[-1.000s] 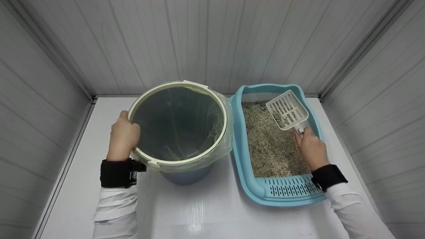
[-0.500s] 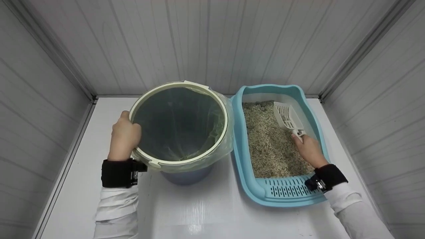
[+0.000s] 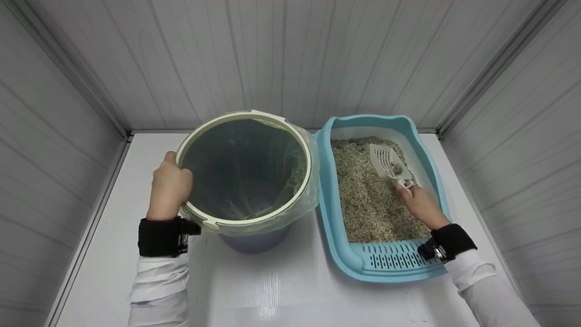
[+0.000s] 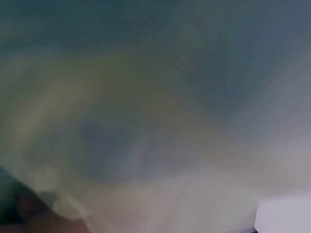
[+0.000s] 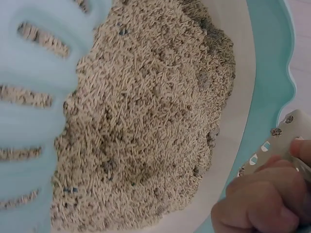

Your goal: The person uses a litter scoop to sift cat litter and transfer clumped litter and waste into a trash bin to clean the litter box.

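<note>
In the head view my left hand (image 3: 170, 185) grips the left rim of a round bin (image 3: 255, 243), which leans toward me. A thin see-through bag (image 3: 308, 190) lines the bin and folds over its cream rim ring (image 3: 310, 163). My right hand (image 3: 422, 205) holds the handle of a white slotted litter scoop (image 3: 383, 159) above the cat litter (image 3: 367, 200). A small grey clump (image 3: 397, 169) sits in the scoop near the handle. Up close, the right wrist view has curled fingers (image 5: 265, 204) on the scoop (image 5: 277, 148). The left wrist view is mostly blurred.
A blue litter tray (image 3: 333, 254) with a slotted front step stands right of the bin, against the bag's edge. Both are on a white table (image 3: 272, 295). Grey panelled walls (image 3: 299, 59) close in the back and both sides.
The scoop has come down from a raised, flatter pose into a lower, tilted one over the litter, shifting slightly left lately. The clump now shows near its handle. Left hand and bin hold still.
</note>
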A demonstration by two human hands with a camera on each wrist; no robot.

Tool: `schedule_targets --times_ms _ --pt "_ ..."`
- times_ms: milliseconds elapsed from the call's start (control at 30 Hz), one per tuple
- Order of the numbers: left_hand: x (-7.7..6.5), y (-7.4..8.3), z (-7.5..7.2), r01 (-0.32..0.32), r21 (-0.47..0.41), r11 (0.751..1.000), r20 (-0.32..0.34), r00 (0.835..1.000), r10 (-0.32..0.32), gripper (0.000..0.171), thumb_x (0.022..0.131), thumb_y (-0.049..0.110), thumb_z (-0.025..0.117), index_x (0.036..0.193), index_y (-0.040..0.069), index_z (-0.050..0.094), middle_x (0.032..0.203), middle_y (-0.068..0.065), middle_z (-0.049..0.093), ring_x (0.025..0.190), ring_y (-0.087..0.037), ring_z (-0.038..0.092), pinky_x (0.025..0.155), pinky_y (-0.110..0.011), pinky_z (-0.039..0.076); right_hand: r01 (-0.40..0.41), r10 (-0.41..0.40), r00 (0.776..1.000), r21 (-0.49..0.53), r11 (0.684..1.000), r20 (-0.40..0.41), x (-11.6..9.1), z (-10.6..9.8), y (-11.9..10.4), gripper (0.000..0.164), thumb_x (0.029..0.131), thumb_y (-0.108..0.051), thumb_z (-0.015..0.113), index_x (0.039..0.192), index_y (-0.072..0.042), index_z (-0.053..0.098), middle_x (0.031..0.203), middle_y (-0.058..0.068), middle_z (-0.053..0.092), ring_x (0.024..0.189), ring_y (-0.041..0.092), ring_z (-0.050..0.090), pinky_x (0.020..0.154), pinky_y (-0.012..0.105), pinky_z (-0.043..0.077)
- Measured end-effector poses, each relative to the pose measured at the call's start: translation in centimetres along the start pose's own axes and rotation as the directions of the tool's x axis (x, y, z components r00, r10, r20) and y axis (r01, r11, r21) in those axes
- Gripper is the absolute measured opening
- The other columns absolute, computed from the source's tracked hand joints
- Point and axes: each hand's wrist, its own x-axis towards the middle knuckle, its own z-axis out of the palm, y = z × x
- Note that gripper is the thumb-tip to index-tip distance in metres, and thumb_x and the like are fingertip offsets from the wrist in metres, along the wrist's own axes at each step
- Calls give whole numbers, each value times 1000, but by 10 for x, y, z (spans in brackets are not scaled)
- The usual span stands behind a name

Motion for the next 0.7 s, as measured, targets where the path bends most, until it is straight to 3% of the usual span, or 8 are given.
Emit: schedule_targets --times_ms 167,267,433,700 --pt "0 0 0 -3 -8 1000 -5 1000 3 51 79 0 28 129 -6 34 109 -34 51 83 -46 59 57 -47 51 39 -42 999 -98 994 -35 -2 -1 0 61 93 -44 35 100 15 49 82 29 51 70 39 52 63 45 40" --pt "0 0 0 -6 -17 1000 -9 1000 6 51 78 -1 28 128 -6 35 107 -35 51 80 -46 60 54 -45 52 47 -62 995 -191 981 -73 -3 -3 -1 64 91 -46 37 109 15 47 87 29 55 72 38 56 61 46 44" --pt "-1 0 -1 -7 -14 1000 -11 1000 7 50 78 0 28 127 -6 36 105 -34 52 80 -46 60 54 -45 52 84 -125 983 -281 956 -132 -5 -8 -4 52 91 -42 41 100 9 51 71 20 56 51 26 52 45 39 41" --pt "0 -1 -1 0 -10 1000 -9 1000 0 51 79 0 28 129 -6 34 106 -34 52 80 -45 60 55 -45 52 137 -193 970 -320 937 -150 -10 -17 -20 46 91 -41 41 88 3 51 62 14 53 47 24 49 39 36 37"
